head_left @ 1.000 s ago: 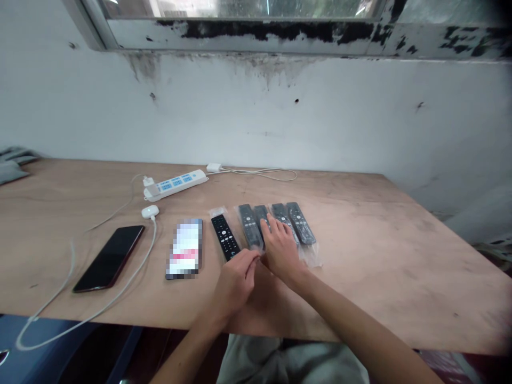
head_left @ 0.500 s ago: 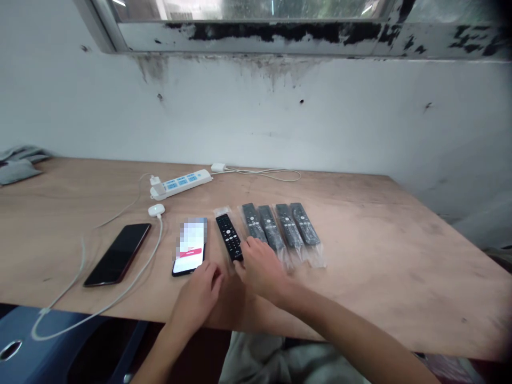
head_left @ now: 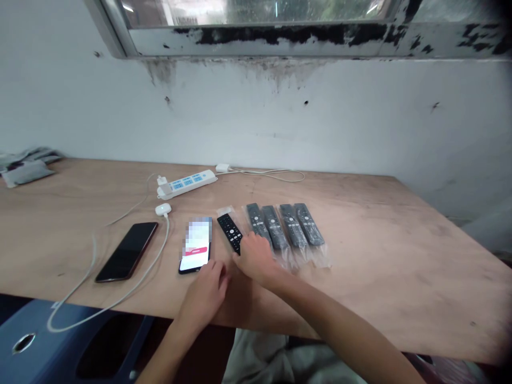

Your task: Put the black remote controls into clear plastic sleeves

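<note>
A black remote control [head_left: 229,230] lies tilted on the table, its upper part showing. My right hand [head_left: 253,256] is closed on its near end, hiding the lower buttons; the thumb is at the left edge. My left hand [head_left: 208,285] rests on the table at the lower right corner of a lit smartphone [head_left: 196,250], fingers loosely bent and holding nothing. Part of the phone's screen is blurred out. Right of my right hand, several remotes in clear plastic sleeves [head_left: 294,226] lie side by side, the leftmost partly behind the hand.
A dark phone [head_left: 128,252] lies at the left, with a white charging cable [head_left: 149,270] looping past it over the table edge. Behind are a white power strip [head_left: 188,184] and a coiled cord [head_left: 276,172]. Grey cloth [head_left: 30,169] lies far left; a blue stool [head_left: 48,341] stands below.
The view has shifted slightly, so most things appear further right. The bare remote has moved a little left relative to the sleeved ones, and my right hand covers more of its near end.
</note>
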Tool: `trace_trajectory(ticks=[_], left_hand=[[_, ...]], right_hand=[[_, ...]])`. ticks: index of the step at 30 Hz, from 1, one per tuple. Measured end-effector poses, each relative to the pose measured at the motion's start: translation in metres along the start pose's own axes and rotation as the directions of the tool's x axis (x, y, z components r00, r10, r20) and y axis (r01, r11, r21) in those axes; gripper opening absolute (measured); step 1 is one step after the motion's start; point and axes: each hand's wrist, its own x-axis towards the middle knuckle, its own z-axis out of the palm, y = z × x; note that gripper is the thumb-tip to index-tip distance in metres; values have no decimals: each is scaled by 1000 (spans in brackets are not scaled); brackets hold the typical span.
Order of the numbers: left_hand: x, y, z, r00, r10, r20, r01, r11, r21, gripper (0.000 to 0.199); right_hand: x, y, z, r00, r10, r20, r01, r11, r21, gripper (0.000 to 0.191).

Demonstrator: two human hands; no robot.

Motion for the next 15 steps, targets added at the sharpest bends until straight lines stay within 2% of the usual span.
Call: trace_trajectory(ticks=[5, 9, 15], left_hand=[[0, 12, -1, 998, -57, -9, 57, 997, 58, 8], [2, 20, 4, 997, 33, -76, -30, 999, 35, 21], [5, 29, 10, 995, 69, -68, -61, 992, 113, 22]], right_hand=[[3, 8, -1, 1000, -4, 6, 3, 999, 44, 25], [-3, 20, -5, 1000, -5, -16, 7, 993, 120, 28], [-22, 39, -17, 994, -4, -106, 26, 978, 207, 26]])
